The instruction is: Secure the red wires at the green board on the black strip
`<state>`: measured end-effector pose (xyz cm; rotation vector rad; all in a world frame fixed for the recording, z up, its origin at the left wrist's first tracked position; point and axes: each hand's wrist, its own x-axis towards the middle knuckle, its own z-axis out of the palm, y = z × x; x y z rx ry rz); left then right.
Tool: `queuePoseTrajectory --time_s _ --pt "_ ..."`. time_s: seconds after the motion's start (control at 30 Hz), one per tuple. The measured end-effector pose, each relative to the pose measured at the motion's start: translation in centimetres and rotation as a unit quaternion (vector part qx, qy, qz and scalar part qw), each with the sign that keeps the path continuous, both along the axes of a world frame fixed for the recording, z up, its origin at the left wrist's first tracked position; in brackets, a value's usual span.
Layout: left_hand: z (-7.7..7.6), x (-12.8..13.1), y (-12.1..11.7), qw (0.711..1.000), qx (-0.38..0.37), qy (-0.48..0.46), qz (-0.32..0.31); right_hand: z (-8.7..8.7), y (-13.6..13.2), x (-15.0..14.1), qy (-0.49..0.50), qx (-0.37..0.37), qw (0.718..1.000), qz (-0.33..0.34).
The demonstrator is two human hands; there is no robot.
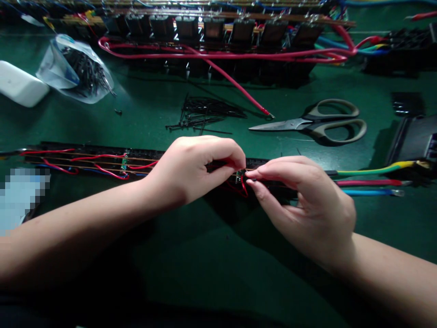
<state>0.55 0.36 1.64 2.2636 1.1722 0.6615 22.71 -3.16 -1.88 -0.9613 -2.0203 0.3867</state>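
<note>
A long black strip assembly [99, 157] with copper-coloured bars, red wires and small green boards lies across the table. Over its middle, my left hand [196, 168] is closed, thumb and index finger pinched together beside a small board and a red wire loop [244, 187]. My right hand [307, 200] comes in from the other side, its fingertips pinched close to the same spot. Whatever either pinch holds is too small or hidden to make out. Beyond the hands lies a loose pile of black cable ties [205, 111].
Scissors [307, 123] lie behind my right hand. A plastic bag [77, 68] of black cable ties and a white object [22, 84] sit at the back left. A larger wired assembly [211, 29] spans the back. Thick yellow-green, red and blue cables [372, 182] extend right.
</note>
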Motion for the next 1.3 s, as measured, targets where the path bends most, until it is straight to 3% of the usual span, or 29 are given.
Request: queuePoseTrajectory --time_s 0.3,1.3 --pt "-0.7 0.0 -0.3 0.994 0.098 -0.004 -0.046 0.0 0.1 0.0 0.005 -0.003 1.000 0.006" --pt "-1.4 0.3 -0.4 0.985 0.163 -0.009 -0.063 0.1 0.4 -0.1 -0.036 0.029 0.999 -0.003"
